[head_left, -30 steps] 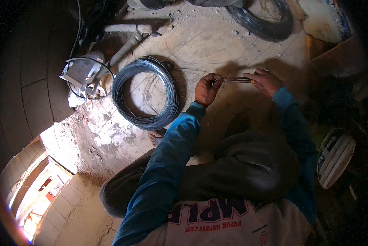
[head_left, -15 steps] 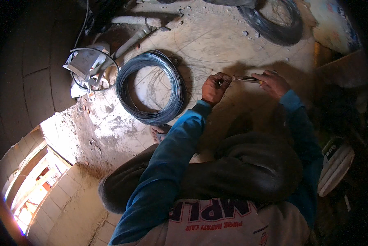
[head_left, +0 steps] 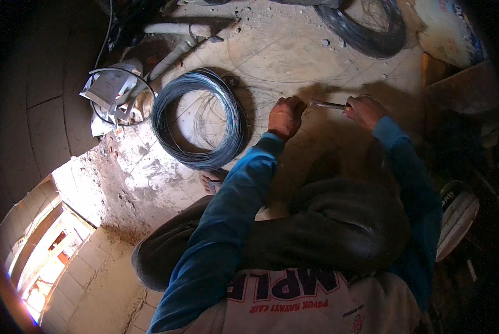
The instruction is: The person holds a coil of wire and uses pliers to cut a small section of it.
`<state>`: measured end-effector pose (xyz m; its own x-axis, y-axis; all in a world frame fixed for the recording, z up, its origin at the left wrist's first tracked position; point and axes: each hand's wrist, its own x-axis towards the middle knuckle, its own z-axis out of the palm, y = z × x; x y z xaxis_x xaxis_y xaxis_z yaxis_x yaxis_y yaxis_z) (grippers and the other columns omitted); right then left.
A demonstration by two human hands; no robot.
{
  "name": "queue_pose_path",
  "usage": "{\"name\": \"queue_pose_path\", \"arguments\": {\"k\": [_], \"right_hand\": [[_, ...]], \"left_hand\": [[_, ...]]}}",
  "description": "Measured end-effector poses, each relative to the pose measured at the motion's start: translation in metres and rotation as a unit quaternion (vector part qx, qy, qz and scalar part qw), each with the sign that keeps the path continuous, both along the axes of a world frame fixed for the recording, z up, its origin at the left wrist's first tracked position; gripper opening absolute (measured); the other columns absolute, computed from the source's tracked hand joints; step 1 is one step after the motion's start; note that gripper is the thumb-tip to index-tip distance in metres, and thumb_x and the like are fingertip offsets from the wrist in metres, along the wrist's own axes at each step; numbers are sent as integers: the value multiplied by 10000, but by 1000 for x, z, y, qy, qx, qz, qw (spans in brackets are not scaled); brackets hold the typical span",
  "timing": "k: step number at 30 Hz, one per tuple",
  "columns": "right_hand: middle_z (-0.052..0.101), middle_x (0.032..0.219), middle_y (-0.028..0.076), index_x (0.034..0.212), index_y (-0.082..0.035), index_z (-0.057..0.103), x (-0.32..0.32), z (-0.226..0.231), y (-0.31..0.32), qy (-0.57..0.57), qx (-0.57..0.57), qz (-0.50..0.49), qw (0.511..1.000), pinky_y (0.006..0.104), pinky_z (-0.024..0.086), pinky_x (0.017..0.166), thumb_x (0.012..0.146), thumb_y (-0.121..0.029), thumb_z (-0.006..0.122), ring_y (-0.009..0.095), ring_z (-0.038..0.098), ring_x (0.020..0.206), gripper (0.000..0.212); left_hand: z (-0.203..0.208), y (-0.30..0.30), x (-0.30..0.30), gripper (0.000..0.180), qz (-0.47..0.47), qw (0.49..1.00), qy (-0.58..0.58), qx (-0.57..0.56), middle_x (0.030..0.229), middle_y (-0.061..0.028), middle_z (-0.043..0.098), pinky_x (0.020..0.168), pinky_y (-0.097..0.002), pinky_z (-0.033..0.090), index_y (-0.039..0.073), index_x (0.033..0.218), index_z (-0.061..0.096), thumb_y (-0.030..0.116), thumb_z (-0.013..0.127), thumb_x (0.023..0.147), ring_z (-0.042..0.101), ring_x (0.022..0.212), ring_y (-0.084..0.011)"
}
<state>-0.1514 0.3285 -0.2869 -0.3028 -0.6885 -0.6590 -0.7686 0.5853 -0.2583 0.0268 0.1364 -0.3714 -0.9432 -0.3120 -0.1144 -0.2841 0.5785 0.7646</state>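
My right hand is closed around the handle end of a slim metal tool that looks like pliers, its jaws pointing left. Facing the jaws, my left hand is curled shut with its back turned up; whatever the fingertips pinch is too thin to make out. A small gap separates the left fingers from the tool's tip. To the left of that hand a large coil of dark wire lies flat on the floor, with fine loose strands around and inside it.
A second wire coil lies at the far right beside a printed sack. Pipes and a white crumpled package are at the far left. My crossed legs fill the near floor. A pale shoe sole shows at right.
My left hand has turned over so that its back faces up, and drawn slightly left. The right hand has shifted slightly left with the pliers.
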Motion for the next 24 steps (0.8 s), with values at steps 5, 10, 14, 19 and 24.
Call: {"name": "queue_pose_path", "arguments": {"k": [5,10,14,19,24], "right_hand": [[623,796,188,956,-53,527,5,1,-4,44,25,10,999,475,466,659,910,-351,499,356,610,749,303],[618,800,181,1066,-79,523,4,-11,5,32,-72,-6,997,470,473,665,923,-316,489,353,605,745,279],[592,981,194,1182,-119,493,-1,-35,16,18,-109,-14,994,466,467,733,932,-278,478,365,582,863,296],[536,1138,203,1239,-181,470,-3,-15,3,-1,-49,-7,999,515,436,842,930,-297,472,403,539,994,331],[526,1182,205,1252,-215,466,-5,-4,-8,-3,-10,3,1000,546,412,895,929,-309,467,416,523,1058,337]], "left_hand": [[5,-3,-9,195,-59,996,-3,-60,916,-98,623,769,-413,464,109,942,623,228,475,898,551,887,-320],[16,-11,-10,178,-40,999,-1,7,935,-76,629,763,-400,464,134,959,614,234,479,900,554,875,-307],[14,-11,-8,159,-47,999,0,17,928,-78,634,744,-403,468,147,971,608,229,498,892,559,856,-306],[12,-14,-6,146,-51,999,-11,12,911,-84,635,731,-406,472,149,970,604,220,509,886,565,850,-312],[22,-17,-7,147,-50,998,-1,44,907,-96,633,731,-409,472,156,982,608,210,518,878,571,841,-323]]}}
